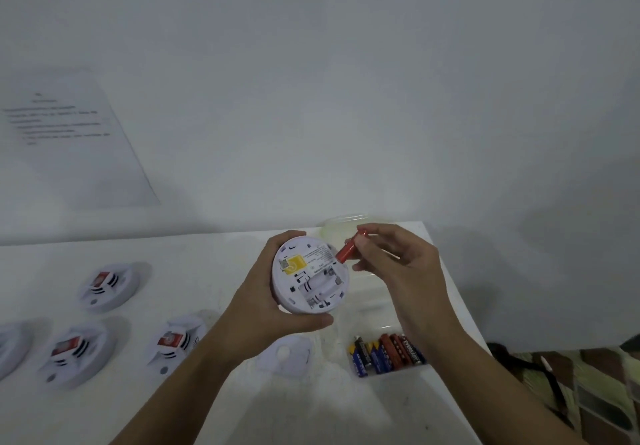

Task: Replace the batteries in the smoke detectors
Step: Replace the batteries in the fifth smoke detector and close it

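Left hand (273,292) grips a round white smoke detector (309,275) at frame centre, its open back facing up, battery bay empty. Right hand (394,264) pinches a red battery (349,249) at the detector's upper right edge. More batteries (386,353) lie in a clear tray (408,370) lower right.

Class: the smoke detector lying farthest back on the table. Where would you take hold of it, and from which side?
By its round rim, fingers on opposite edges, from above. The smoke detector lies flat on the table, a low disc apart from the others, so the rim looks free all round.
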